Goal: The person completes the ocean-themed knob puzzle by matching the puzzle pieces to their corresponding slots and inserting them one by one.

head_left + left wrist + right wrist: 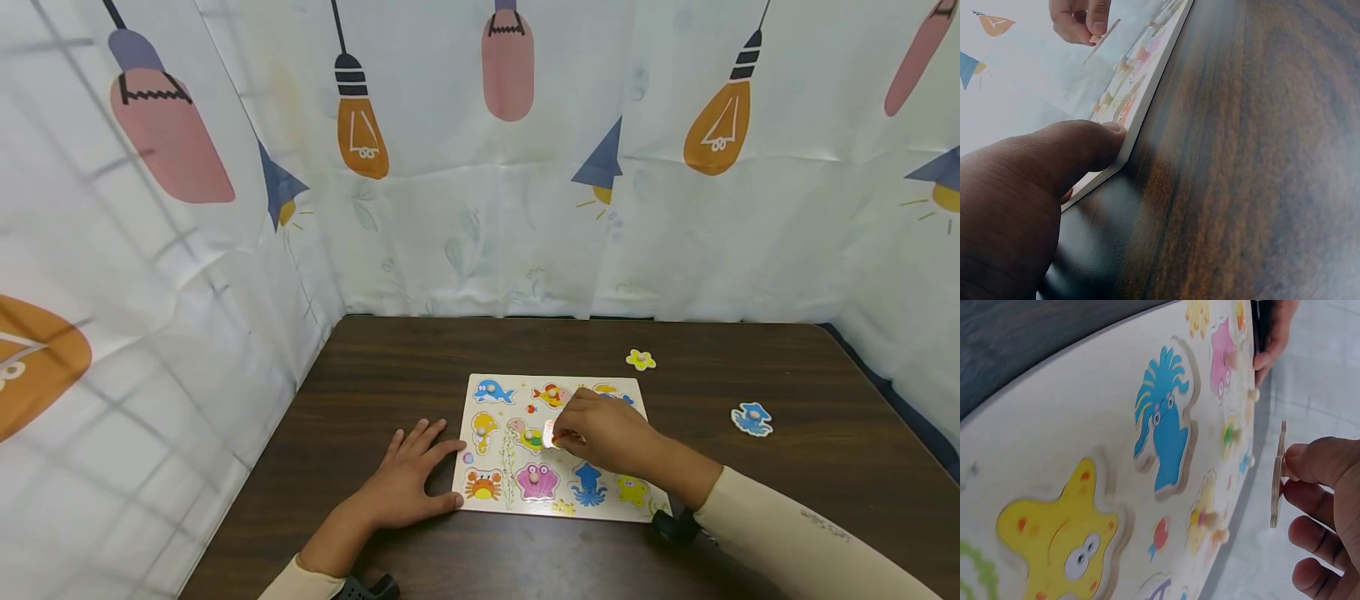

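I see a dark wood table (390, 367), lamp-print curtains (480, 208) round it (3 sides). Left hand (408, 483) flat, steadying puzzle board (517, 500); right hand (603, 433) pinches a puzzle piece (550, 434).

Held piece (1278, 475) seen edge-on, picture side hidden; right hand (609, 435) covers puzzle board (480, 492) middle; both forearms cut off

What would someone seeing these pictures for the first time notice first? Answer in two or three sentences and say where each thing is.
The eye goes to the colourful sea-animal puzzle board lying on the dark wooden table. Above its middle the right hand pinches a thin puzzle piece, lifted clear of the board, while the left hand rests flat against the board's left edge. Two loose pieces lie right of the board: a yellow flower piece and a blue piece.
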Motion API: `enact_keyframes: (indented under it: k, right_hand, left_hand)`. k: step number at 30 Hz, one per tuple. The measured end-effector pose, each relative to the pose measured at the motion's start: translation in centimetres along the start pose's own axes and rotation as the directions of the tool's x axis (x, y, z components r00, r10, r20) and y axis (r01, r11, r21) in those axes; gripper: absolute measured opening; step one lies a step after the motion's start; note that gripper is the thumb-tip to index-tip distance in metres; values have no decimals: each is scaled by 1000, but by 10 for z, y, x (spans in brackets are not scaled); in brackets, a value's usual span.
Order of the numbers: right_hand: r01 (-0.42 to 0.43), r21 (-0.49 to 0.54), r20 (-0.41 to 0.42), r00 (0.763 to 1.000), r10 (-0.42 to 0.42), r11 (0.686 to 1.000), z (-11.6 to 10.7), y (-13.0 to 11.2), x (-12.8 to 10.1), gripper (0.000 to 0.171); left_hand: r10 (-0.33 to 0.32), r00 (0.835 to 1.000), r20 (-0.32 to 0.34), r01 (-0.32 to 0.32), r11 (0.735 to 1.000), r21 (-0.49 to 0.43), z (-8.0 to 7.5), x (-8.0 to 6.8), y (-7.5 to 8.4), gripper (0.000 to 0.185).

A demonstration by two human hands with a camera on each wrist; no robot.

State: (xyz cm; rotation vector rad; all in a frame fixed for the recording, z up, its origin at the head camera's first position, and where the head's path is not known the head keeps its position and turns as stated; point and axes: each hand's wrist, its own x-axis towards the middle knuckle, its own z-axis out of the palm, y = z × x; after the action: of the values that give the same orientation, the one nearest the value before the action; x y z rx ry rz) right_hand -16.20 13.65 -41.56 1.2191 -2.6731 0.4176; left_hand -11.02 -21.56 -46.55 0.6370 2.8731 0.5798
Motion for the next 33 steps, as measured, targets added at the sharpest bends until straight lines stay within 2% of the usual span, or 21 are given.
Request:
enact_keyframes:
  k: [10, 23, 33]
  right_hand:
    - [49, 23, 23, 999, -49, 999, 7, -14, 11, 7]
    - [61, 55, 82, 995, -65, 997, 20, -33, 25, 9]
    - [137, 47, 77, 987, -140, 990, 29, -44, 35, 7]
  left_hand:
    - [3, 1000, 0, -3, 1000, -6, -1, -1, 1, 76]
    - [2, 1000, 3, -2, 1000, 2, -1, -1, 1, 76]
    - [-5, 1000, 3, 5, 1000, 4, 1, 0, 0, 76]
